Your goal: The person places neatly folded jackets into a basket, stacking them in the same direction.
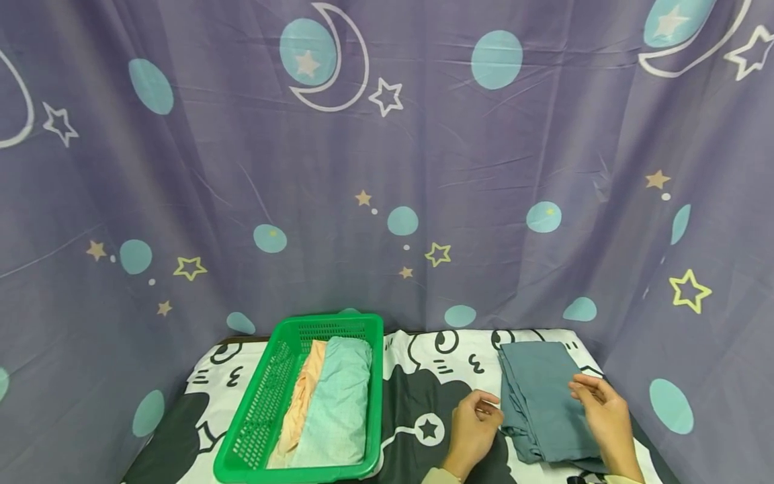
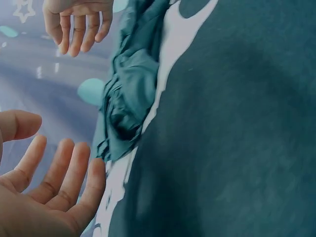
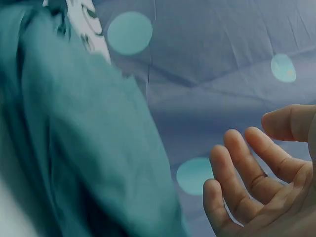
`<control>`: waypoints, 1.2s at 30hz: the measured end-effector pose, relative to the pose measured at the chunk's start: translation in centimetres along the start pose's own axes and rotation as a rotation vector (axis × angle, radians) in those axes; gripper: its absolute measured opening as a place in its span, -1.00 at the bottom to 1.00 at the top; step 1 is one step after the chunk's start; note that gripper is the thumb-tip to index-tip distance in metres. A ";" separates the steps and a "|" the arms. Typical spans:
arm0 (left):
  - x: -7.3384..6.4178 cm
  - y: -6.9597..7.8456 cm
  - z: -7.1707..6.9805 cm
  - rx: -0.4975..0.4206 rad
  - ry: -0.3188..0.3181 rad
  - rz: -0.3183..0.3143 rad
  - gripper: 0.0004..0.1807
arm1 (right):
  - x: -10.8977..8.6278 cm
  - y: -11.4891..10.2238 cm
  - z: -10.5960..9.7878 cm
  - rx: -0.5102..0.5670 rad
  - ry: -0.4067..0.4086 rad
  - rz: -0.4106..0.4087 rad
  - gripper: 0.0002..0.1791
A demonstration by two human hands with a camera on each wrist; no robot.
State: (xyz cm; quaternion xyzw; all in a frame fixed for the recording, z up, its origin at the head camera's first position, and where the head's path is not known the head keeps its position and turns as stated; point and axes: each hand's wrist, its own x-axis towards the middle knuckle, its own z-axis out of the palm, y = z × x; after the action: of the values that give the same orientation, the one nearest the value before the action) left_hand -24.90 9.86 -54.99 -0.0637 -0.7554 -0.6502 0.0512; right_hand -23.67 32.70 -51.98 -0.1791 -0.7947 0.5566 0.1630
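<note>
From my remote seat I count two hands and three cloths. One folded slate-teal cloth (image 1: 553, 403) lies at the right of one patterned cover (image 1: 417, 386), between my two hands. The left hand (image 1: 474, 425) is just beside its left edge, fingers loosely bent and apart; the right hand (image 1: 601, 409) is by its right edge, fingers likewise spread and relaxed. To the left, one green basket (image 1: 376, 396) holds two cloths: one peach cloth (image 1: 304, 396), one mint cloth (image 1: 335, 403).
</note>
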 end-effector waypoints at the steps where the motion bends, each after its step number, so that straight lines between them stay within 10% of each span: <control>1: 0.0 -0.1 0.3 0.004 0.002 -0.001 -0.81 | 0.1 0.3 -0.2 0.003 0.014 0.012 -0.59; 14: 0.7 -0.1 3.0 0.116 -0.049 -0.022 -0.61 | 1.2 3.1 -1.9 -0.094 0.139 0.143 -0.55; 28: 2.1 -0.7 4.2 0.253 -0.124 -0.059 -0.40 | 3.5 4.9 -3.5 -0.318 -0.281 0.114 -0.18; 36: 2.6 -0.9 4.9 0.255 -0.116 -0.077 -0.36 | 4.5 5.4 -3.6 -0.337 -0.347 0.098 -0.15</control>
State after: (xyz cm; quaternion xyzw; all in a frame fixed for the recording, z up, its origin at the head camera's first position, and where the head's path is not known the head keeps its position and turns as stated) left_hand -27.57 14.67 -56.17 -0.0650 -0.8354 -0.5457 -0.0099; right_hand -25.46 39.54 -55.58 -0.1438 -0.8828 0.4458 -0.0350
